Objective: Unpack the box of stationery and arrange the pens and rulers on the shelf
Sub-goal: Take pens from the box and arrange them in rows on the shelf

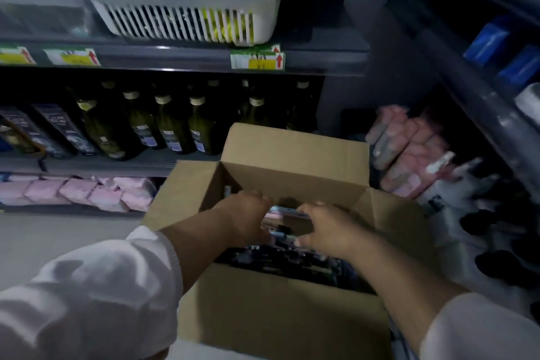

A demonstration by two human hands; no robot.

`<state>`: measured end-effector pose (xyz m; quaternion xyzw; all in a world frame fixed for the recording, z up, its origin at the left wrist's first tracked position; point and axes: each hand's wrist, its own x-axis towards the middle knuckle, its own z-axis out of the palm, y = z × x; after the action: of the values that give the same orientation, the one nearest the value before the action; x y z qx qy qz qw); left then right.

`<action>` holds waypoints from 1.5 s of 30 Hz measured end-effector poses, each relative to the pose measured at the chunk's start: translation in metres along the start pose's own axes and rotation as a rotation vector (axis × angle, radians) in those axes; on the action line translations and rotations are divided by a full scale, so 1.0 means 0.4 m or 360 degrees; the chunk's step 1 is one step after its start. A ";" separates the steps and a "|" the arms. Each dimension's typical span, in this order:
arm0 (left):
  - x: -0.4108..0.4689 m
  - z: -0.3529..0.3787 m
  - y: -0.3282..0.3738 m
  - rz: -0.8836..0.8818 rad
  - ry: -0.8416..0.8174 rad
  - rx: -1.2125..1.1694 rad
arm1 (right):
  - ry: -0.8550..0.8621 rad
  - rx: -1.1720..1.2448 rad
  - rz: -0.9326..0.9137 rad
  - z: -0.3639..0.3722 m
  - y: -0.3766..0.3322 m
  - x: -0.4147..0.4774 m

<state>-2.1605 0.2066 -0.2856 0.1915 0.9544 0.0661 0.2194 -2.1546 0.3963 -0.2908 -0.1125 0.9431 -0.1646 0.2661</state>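
Observation:
An open brown cardboard box stands on the floor in front of me, flaps spread. Inside lies a dark, blurred heap of stationery, with pens and a pale pink and blue flat item near the top. My left hand reaches into the box from the left, fingers curled down over the heap. My right hand reaches in from the right, fingers and thumb curved around the items between the two hands. The picture is blurred, so I cannot see whether either hand grips anything.
A grey shelf with price labels carries a white slotted basket of small items. Below stand dark green bottles and dark cartons. Pink packs fill the bottom shelf. More pink packs and dark bottles sit right.

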 end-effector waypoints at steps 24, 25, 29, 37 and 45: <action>0.192 0.220 -0.070 0.0044 -0.0196 0.0095 | -0.0309 0.0064 -0.0057 0.183 0.126 0.222; 0.194 0.218 -0.074 0.0017 -0.0180 0.0035 | -0.0305 0.0067 -0.0059 0.185 0.129 0.223; 0.196 0.211 -0.101 -0.0118 -0.0139 -0.0287 | -0.0261 0.0194 -0.0019 0.188 0.129 0.231; 0.173 0.175 -0.120 -0.0244 -0.0025 -0.0373 | -0.0295 0.0862 0.0147 0.213 0.101 0.266; 0.138 0.134 -0.127 -0.0474 0.0107 -0.0998 | -0.0366 0.0088 -0.0064 0.205 0.050 0.222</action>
<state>-2.1998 0.1842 -0.3659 -0.0288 0.9117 0.3297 0.2434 -2.1869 0.3676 -0.4056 -0.1423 0.8990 -0.1818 0.3721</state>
